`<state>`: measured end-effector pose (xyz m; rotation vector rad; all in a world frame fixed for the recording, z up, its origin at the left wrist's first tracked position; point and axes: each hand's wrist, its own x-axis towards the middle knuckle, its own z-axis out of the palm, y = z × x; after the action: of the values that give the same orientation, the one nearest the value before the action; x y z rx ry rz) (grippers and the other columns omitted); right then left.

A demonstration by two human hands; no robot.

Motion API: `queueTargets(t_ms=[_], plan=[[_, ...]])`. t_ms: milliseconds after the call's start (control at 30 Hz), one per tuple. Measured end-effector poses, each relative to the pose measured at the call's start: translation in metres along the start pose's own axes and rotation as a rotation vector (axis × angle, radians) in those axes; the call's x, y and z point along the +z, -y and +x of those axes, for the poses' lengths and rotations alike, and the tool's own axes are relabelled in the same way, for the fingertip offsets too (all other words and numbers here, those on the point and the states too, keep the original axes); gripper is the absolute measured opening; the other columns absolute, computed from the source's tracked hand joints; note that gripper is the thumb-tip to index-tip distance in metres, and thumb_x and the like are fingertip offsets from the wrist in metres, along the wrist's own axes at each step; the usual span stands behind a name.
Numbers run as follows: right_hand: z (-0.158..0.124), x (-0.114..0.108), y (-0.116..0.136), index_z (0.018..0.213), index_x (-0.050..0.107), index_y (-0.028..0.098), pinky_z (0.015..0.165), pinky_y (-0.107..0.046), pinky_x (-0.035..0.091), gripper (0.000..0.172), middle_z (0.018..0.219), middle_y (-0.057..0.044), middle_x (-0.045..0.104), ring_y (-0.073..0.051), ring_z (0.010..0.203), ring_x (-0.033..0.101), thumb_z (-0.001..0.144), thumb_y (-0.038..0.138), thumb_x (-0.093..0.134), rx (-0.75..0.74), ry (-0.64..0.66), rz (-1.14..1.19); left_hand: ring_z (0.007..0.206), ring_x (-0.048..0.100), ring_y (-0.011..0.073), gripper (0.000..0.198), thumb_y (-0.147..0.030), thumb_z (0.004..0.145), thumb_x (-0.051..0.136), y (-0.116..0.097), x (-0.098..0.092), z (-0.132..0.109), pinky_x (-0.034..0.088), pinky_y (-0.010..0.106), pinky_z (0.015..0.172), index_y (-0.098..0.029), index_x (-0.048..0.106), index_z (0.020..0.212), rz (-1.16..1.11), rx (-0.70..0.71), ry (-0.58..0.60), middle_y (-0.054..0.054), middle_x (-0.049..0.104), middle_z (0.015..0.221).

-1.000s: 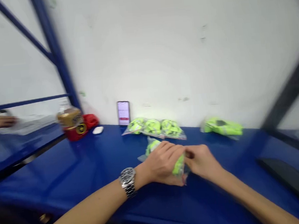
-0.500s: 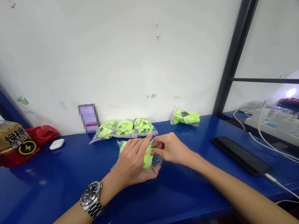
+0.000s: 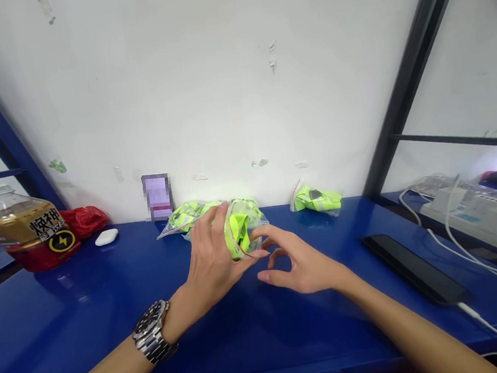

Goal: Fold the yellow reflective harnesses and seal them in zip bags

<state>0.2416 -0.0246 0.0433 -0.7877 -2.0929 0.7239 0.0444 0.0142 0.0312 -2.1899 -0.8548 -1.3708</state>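
Note:
My left hand [image 3: 213,250], with a metal watch on its wrist, grips a clear zip bag [image 3: 238,232] holding a bundled neon-yellow reflective strap or vest. The bag's open mouth, edged with a red line, faces right. Just right of the mouth is my right hand [image 3: 296,258], thumb and fingers apart and curved, its fingertips close to the bag's edge. Whether they touch the plastic I cannot tell. Behind the hands, several more bagged neon-yellow bundles [image 3: 185,214] lie against the wall, partly hidden by my left hand. Another bagged bundle [image 3: 318,198] lies apart to the right.
On the blue table [image 3: 123,296] stand a large drink bottle [image 3: 30,229], a red plastic bag [image 3: 85,221], a white earbud case [image 3: 107,237] and a phone [image 3: 158,197] against the wall. At right lie a black phone [image 3: 412,268] on its cable and a power strip [image 3: 473,216].
My left hand has lifted and tilted the bag up. My right fingers have come out of its mouth and spread apart. The view has shifted slightly left.

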Motion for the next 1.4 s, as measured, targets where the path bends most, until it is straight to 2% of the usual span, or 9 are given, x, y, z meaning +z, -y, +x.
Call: queueTargets(t_ms=[133, 267, 467, 667, 833, 967, 1100, 1267, 1400], plan=[[0.001, -0.009, 0.007, 0.100, 0.053, 0.021, 0.078, -0.031, 0.056, 0.029, 0.089, -0.002, 0.063, -0.015, 0.080, 0.065, 0.078, 0.023, 0.071, 0.030, -0.074, 0.073, 0.131, 0.032, 0.0360, 0.090, -0.048, 0.081, 0.066, -0.009, -0.011, 0.006, 0.035, 0.059, 0.104, -0.019, 0.013, 0.148, -0.158, -0.070, 0.135, 0.021, 0.031, 0.138], [0.004, -0.035, 0.004, 0.088, 0.059, 0.018, 0.067, -0.028, 0.054, 0.010, 0.078, -0.002, 0.065, -0.015, 0.070, 0.065, 0.082, 0.022, 0.065, 0.022, -0.129, -0.034, 0.132, 0.030, 0.0327, 0.083, -0.041, 0.085, 0.061, -0.002, -0.024, 0.014, 0.038, 0.053, 0.105, -0.020, 0.013, 0.148, -0.353, -0.088, 0.312, 0.019, 0.025, 0.142], [0.012, -0.058, 0.006, 0.085, 0.066, 0.017, 0.064, -0.025, 0.048, 0.024, 0.081, -0.003, 0.070, -0.015, 0.073, 0.063, 0.081, 0.004, 0.046, -0.062, -0.136, -0.297, 0.082, 0.057, 0.0117, 0.040, -0.030, 0.097, 0.045, 0.021, -0.041, 0.037, 0.051, 0.034, 0.085, -0.029, 0.039, 0.137, -0.494, 0.054, 0.557, 0.010, 0.042, 0.135], [0.018, -0.044, 0.012, 0.080, 0.069, 0.017, 0.057, -0.023, 0.042, 0.030, 0.076, -0.001, 0.071, -0.011, 0.060, 0.059, 0.074, -0.001, 0.045, -0.171, -0.146, -0.443, 0.114, 0.054, 0.0251, 0.032, -0.027, 0.098, 0.040, 0.005, -0.053, 0.042, 0.048, 0.043, 0.094, -0.027, 0.050, 0.129, -0.277, 0.346, 0.594, 0.012, 0.049, 0.133], [0.020, -0.041, 0.010, 0.083, 0.071, 0.018, 0.060, -0.024, 0.045, 0.029, 0.078, -0.001, 0.072, -0.013, 0.066, 0.063, 0.078, 0.003, 0.046, -0.134, -0.217, -0.394, 0.122, 0.050, 0.0343, 0.073, -0.060, 0.081, 0.061, -0.011, -0.053, 0.035, 0.048, 0.050, 0.095, -0.027, 0.036, 0.140, -0.289, 0.276, 0.670, 0.016, 0.043, 0.141], [0.022, -0.041, 0.013, 0.089, 0.072, 0.018, 0.070, -0.029, 0.051, 0.029, 0.084, -0.003, 0.073, -0.016, 0.076, 0.067, 0.084, 0.009, 0.045, -0.020, -0.202, -0.244, 0.124, 0.050, 0.0387, 0.126, -0.063, 0.062, 0.076, -0.018, -0.030, 0.018, 0.048, 0.052, 0.094, -0.022, -0.004, 0.150, -0.415, -0.089, 0.653, 0.022, 0.040, 0.143], [0.021, -0.040, 0.020, 0.101, 0.065, 0.019, 0.083, -0.035, 0.053, 0.017, 0.103, -0.007, 0.070, -0.021, 0.096, 0.066, 0.088, 0.024, 0.055, 0.024, -0.091, 0.062, 0.102, 0.064, 0.0292, 0.105, -0.049, 0.063, 0.079, -0.023, -0.009, 0.006, 0.053, 0.040, 0.081, -0.022, 0.016, 0.143, -0.552, -0.357, 0.633, 0.012, 0.060, 0.121], [0.022, -0.041, 0.024, 0.128, 0.043, 0.024, 0.082, -0.034, 0.052, 0.056, 0.117, -0.009, 0.063, -0.023, 0.107, 0.061, 0.080, 0.036, 0.070, 0.089, 0.046, 0.026, 0.097, 0.065, 0.0249, 0.089, -0.036, 0.059, 0.080, -0.021, -0.005, 0.000, 0.053, 0.036, 0.079, -0.025, 0.029, 0.131, -0.641, -0.289, 0.588, 0.006, 0.061, 0.116], [0.026, -0.035, 0.028, 0.116, 0.058, 0.020, 0.072, -0.030, 0.049, 0.047, 0.106, -0.007, 0.067, -0.021, 0.090, 0.063, 0.075, 0.037, 0.072, 0.093, 0.234, -0.225, 0.104, 0.062, 0.0287, 0.093, -0.032, 0.057, 0.081, -0.017, -0.005, -0.007, 0.053, 0.041, 0.085, -0.024, 0.028, 0.132, -0.621, -0.191, 0.603, 0.010, 0.057, 0.121]])
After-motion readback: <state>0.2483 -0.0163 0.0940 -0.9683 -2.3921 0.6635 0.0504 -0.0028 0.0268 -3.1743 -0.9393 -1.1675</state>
